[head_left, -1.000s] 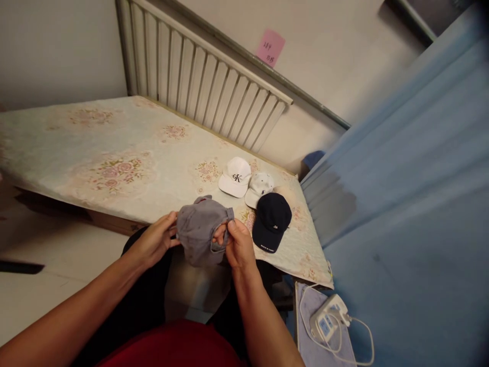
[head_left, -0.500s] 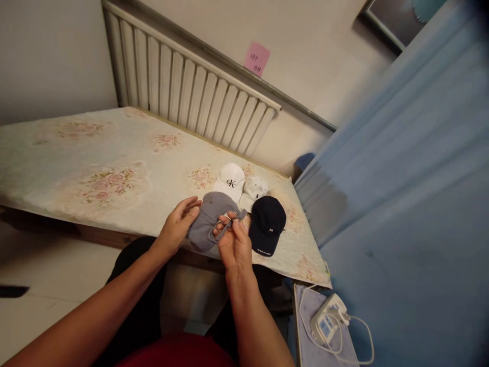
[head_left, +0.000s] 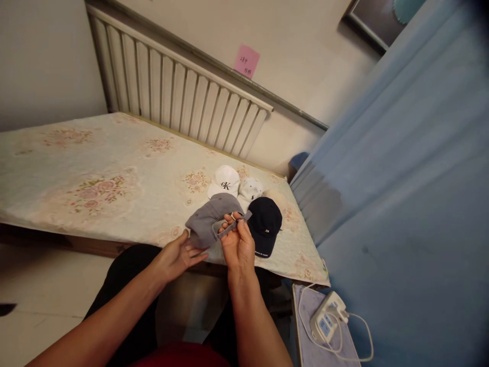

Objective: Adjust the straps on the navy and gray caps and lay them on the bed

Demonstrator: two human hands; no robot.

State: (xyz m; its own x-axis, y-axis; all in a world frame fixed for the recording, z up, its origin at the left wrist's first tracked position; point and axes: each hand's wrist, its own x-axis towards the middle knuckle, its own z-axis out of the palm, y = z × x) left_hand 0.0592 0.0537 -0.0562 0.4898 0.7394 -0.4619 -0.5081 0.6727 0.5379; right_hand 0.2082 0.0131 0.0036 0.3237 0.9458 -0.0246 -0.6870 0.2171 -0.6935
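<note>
Right hand (head_left: 240, 247): holds gray baseball cap (head_left: 210, 216) by its back strap
Left hand (head_left: 180, 259): fingers spread at the cap's edge
Floral bed cover (head_left: 156, 176): navy cap (head_left: 266, 218), white cap (head_left: 226, 177) (black "CK" lettering)

Grey cap (head_left: 208, 216), held by its back strap (head_left: 247, 216)

Plain grey cloth, the soft crown (head_left: 202, 224) rounded and bulging toward ten o'clock. The cap is tilted, its back opening (head_left: 219, 227) facing four o'clock, the strap bridging it and its tip pointing to two. It sits at eight o'clock from the middle of the view; the brim cannot be made out.
</note>
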